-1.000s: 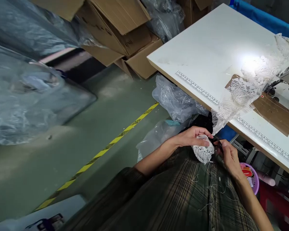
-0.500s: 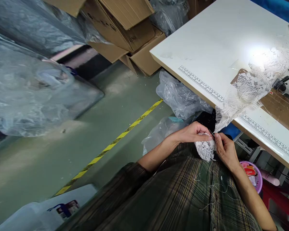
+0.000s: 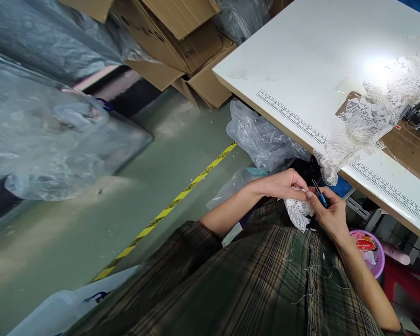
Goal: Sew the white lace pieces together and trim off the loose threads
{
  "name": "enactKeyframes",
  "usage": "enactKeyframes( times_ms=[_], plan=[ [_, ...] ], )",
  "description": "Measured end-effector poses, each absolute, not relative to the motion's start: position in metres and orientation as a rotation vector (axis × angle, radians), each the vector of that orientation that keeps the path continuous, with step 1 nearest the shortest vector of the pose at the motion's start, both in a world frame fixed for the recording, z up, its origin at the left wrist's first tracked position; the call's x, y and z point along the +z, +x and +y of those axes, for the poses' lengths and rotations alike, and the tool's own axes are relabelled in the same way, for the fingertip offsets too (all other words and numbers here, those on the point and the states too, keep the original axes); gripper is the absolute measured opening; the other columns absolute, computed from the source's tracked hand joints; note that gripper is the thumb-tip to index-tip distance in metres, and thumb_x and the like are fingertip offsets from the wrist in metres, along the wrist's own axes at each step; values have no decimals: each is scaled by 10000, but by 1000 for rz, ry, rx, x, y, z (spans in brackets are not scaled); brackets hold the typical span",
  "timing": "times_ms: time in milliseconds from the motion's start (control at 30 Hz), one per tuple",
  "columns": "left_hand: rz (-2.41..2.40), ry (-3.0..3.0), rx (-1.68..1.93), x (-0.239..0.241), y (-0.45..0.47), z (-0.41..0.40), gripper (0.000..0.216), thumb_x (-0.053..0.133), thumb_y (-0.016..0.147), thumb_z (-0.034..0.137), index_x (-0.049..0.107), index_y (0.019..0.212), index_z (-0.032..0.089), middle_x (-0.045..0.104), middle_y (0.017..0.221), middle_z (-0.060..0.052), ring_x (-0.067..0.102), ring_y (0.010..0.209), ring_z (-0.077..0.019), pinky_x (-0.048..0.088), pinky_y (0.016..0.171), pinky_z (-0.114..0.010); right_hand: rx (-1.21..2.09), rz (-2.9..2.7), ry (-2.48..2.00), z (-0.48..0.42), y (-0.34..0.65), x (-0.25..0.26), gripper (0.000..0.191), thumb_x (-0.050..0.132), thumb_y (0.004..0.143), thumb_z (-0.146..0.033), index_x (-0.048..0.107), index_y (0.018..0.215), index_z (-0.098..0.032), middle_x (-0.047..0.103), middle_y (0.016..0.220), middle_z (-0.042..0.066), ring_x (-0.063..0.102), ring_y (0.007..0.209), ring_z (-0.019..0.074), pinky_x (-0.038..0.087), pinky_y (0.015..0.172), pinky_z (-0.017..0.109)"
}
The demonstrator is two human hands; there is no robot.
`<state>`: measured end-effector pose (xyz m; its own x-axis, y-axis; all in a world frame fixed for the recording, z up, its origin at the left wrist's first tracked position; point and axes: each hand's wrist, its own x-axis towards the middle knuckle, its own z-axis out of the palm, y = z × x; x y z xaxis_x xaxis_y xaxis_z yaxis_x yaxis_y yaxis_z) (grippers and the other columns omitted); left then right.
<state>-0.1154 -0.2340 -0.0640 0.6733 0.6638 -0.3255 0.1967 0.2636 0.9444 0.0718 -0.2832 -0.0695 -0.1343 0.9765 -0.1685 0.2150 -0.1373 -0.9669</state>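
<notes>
A small piece of white lace (image 3: pixel 297 212) hangs below my left hand (image 3: pixel 289 184), whose fingers pinch its upper edge. My right hand (image 3: pixel 331 212) is closed around thread snips (image 3: pixel 320 193) with blue handles and dark pointed blades directed up and away from me. Its thumb tip meets the left fingertips at the lace. Both hands are over my lap, just off the table's front edge. A longer run of white lace (image 3: pixel 364 121) lies on the table, its near end drooping over the edge, apart from my hands.
The white table (image 3: pixel 301 60) has printed ruler marks. A sewing machine part (image 3: pixel 413 114) shows at the right. Plastic bags (image 3: pixel 262 135) and cardboard boxes (image 3: pixel 182 51) lie beyond. A purple basket (image 3: pixel 380 254) stands below the table, right of my arm. Yellow-black tape (image 3: pixel 171 205) crosses the floor.
The long lace, which reached down to my fingers, now ends at the table edge, separate from the held piece. The snips have turned more into view in my right hand.
</notes>
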Motion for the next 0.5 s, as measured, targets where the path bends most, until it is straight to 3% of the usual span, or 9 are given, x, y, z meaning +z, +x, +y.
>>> enactKeyframes(
  times_ms=[100, 267, 367, 500],
  plan=[
    [814, 1369, 322, -63, -113, -229, 324, 786, 744, 435, 780, 750, 111, 626, 553, 22, 484, 517, -64, 333, 494, -175, 1282, -1320, -1430, -282, 69, -72, 338, 698, 760, -527, 712, 742, -190, 651, 696, 15, 548, 648, 148, 445, 626, 282],
    [764, 1323, 307, -64, -108, -225, 313, 805, 737, 420, 806, 855, 131, 767, 778, -42, 636, 689, -118, 469, 638, -186, 1131, -1128, -1556, -291, 83, -80, 461, 657, 770, -634, 701, 864, -185, 622, 715, 2, 515, 645, 139, 431, 624, 281],
    [765, 1313, 290, -66, -107, -223, 332, 809, 730, 431, 807, 880, 135, 776, 808, -46, 650, 709, -117, 479, 654, -181, 1183, -1182, -1562, -302, 96, -81, 537, 521, 852, -700, 679, 873, -187, 544, 658, -18, 470, 603, 135, 395, 580, 278],
    [740, 1307, 267, -66, -106, -219, 335, 810, 738, 437, 810, 887, 137, 779, 820, -59, 658, 712, -119, 481, 643, -178, 1383, -1430, -1564, -310, 104, -84, 573, 372, 940, -679, 593, 716, -200, 451, 595, -35, 389, 551, 122, 317, 518, 268]
  ],
)
